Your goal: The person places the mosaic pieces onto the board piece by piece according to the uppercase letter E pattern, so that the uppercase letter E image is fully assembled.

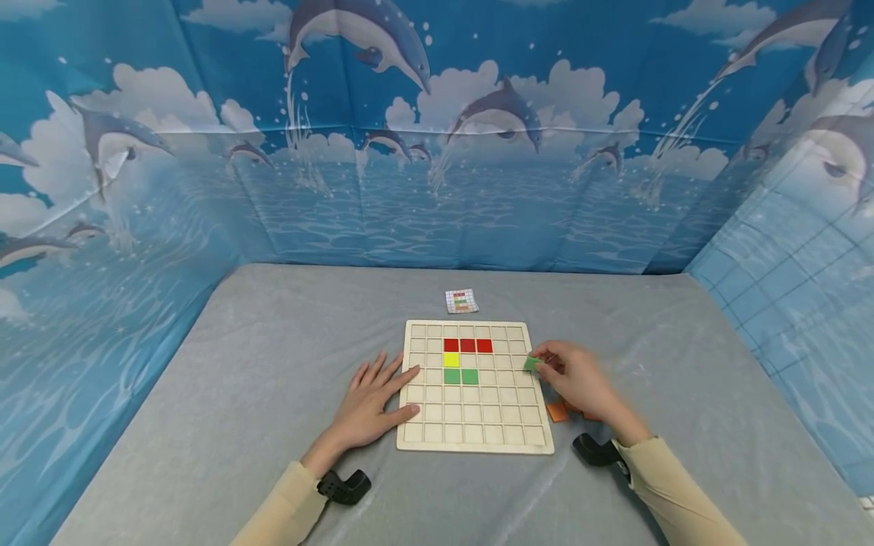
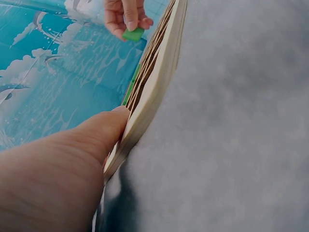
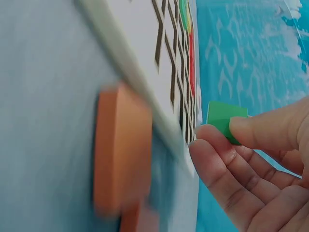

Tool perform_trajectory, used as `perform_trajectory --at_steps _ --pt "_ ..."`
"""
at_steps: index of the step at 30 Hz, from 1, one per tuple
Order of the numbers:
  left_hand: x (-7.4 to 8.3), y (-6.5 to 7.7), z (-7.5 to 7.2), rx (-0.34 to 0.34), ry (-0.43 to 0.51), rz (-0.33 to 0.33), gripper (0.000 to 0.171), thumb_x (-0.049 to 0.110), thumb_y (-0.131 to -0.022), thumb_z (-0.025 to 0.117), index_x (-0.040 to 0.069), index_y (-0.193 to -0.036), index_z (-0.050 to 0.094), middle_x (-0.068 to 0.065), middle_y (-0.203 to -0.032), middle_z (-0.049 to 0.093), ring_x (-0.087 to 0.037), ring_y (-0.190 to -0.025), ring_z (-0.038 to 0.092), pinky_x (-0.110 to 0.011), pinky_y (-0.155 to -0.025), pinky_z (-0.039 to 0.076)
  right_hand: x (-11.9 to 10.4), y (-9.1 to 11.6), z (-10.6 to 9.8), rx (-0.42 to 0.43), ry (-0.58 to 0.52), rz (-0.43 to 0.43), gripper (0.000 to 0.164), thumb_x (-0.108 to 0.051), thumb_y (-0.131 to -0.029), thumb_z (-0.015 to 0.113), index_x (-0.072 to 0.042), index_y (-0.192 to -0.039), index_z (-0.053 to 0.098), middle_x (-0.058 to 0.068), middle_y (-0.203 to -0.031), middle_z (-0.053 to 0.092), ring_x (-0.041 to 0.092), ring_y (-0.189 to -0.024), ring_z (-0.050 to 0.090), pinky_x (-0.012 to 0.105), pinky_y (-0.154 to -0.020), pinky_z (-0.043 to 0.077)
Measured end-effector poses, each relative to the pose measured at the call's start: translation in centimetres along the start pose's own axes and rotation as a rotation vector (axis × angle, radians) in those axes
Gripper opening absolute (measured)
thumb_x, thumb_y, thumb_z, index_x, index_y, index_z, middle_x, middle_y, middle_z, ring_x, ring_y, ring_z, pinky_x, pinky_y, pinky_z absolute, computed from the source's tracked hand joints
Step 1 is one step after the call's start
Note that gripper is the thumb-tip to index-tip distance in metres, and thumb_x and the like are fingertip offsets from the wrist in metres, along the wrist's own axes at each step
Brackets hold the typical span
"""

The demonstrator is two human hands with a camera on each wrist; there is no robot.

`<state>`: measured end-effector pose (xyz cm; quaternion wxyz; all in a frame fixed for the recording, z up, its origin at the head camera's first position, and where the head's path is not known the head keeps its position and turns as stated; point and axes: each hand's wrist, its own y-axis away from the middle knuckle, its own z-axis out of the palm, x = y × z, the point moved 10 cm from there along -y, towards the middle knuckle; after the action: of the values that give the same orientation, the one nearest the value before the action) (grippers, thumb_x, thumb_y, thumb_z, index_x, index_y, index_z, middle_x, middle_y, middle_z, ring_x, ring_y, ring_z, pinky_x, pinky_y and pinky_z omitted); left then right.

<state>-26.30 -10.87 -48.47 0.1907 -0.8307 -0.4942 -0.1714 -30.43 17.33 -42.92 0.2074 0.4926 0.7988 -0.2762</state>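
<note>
A pale wooden grid board (image 1: 473,447) lies on the cloth. My left hand (image 1: 369,410) rests at its left side, fingers spread, with thumb and index finger on the rim. Between thumb and fingers my right hand (image 1: 577,377) pinches a green square tile (image 3: 223,116), above the board's right edge. Three red tiles (image 1: 467,346) sit in a row on the board. Under the leftmost red one is a yellow tile (image 1: 451,359), and below that two green tiles (image 1: 470,376) lie side by side. Orange tiles (image 1: 557,412) lie right of the board, partly hidden under my right hand.
A small printed pattern card (image 1: 461,301) lies just behind the board. Grey cloth (image 1: 307,326) covers the table. Curtains with dolphins (image 1: 437,205) stand along the back and both sides.
</note>
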Motion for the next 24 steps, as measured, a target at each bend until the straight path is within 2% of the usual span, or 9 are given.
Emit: perform_trajectory --at_steps 6,16,24 --pt "-0.1 0.0 0.0 -0.002 0.000 0.000 0.065 0.055 -0.093 0.050 0.026 -0.149 0.035 -0.004 -0.156 0.020 -0.030 -0.143 0.005 -0.052 -0.110 0.001 -1.9 -1.1 1.8 -0.042 -0.039 -0.025 0.012 -0.001 -0.086 0.069 -0.007 -0.096 0.068 -0.003 -0.081 0.061 0.010 -0.066 0.054 0.028 -0.058 0.046" --pt "0.1 -0.1 -0.1 -0.002 0.006 0.006 0.064 0.053 -0.093 0.051 0.025 -0.148 0.036 -0.005 -0.155 0.020 -0.030 -0.143 0.005 -0.052 -0.110 0.001 -2.8 -2.5 4.8 -0.125 -0.058 -0.004 0.008 -0.006 -0.085 0.072 -0.011 -0.089 0.067 -0.008 -0.078 0.060 0.009 -0.069 0.055 0.028 -0.065 0.049" --pt "0.0 -0.1 0.0 -0.008 0.006 0.000 0.065 0.055 -0.093 0.050 0.026 -0.149 0.035 -0.005 -0.156 0.019 -0.029 -0.143 0.005 -0.052 -0.110 0.001 -3.4 -2.9 5.5 -0.149 -0.065 -0.004 0.008 -0.004 -0.084 0.072 -0.009 -0.087 0.067 -0.006 -0.075 0.060 0.010 -0.067 0.055 0.028 -0.063 0.048"
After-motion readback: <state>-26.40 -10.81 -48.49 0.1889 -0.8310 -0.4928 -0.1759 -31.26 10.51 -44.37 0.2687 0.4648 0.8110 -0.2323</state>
